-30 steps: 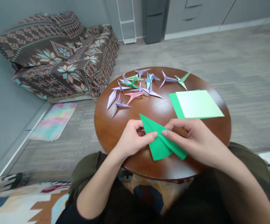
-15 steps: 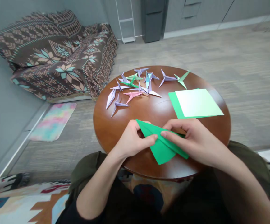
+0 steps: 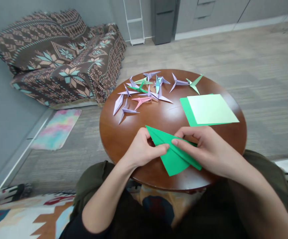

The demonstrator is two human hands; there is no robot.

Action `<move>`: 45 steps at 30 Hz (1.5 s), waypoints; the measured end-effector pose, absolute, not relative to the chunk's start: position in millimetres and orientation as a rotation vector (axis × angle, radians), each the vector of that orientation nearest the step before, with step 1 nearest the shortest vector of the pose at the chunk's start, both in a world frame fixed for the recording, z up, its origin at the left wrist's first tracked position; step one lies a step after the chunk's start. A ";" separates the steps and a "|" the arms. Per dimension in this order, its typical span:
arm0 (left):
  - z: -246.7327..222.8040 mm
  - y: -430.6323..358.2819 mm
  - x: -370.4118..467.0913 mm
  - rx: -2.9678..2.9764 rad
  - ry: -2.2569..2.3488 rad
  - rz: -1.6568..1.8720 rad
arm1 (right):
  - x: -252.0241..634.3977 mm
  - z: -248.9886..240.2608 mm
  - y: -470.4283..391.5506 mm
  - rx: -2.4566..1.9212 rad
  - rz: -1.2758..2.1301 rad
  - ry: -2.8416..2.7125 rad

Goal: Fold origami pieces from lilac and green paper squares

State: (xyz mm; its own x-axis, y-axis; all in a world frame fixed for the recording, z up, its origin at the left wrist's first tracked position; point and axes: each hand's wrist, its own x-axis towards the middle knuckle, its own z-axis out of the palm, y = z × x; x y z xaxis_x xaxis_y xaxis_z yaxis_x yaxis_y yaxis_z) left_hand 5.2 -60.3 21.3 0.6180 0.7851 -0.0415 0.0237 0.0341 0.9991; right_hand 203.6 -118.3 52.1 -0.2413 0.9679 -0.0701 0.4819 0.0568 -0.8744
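Note:
A partly folded sheet of green origami paper [image 3: 175, 162] is held above the near part of the round table, its pointed corner up and to the left. My left hand [image 3: 146, 149] pinches it from the left, thumb on top and fingers behind. From the right, my right hand [image 3: 205, 147] grips it too, its thumb close to the left one along a crease. Most fingertips are hidden under the paper. Beyond the hands lie several folded paper cranes, among them a pink one [image 3: 142, 100] and a purple one [image 3: 127, 111].
On the right of the brown wooden table [image 3: 158, 116] lies a stack of pale green sheets [image 3: 213, 109] over darker green paper [image 3: 187, 113]. A light green crane [image 3: 195, 83] sits at the far edge. A patterned sofa [image 3: 66, 63] stands beyond, at the left.
Almost nothing differs. Both hands keep their hold on the green paper, and the whole view has shifted very slightly.

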 end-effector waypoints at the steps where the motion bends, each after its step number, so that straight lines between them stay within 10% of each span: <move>1: 21.5 -60.1 5.1 1.441 0.737 0.664 | 204.3 51.9 -118.6 -1.452 1.120 -1.794; 45: 17.2 -36.2 -26.0 1.266 0.648 0.730 | 215.7 52.5 -121.8 -1.471 1.330 -1.821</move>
State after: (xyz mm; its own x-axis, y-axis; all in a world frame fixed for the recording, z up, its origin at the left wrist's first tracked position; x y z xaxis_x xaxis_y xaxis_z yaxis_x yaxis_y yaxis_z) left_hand -26.0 -36.2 17.2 0.6167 0.7865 -0.0335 -0.1263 0.1409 0.9819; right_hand 215.7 -121.8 52.5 -0.3334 0.9170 -0.2189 0.4875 -0.0311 -0.8726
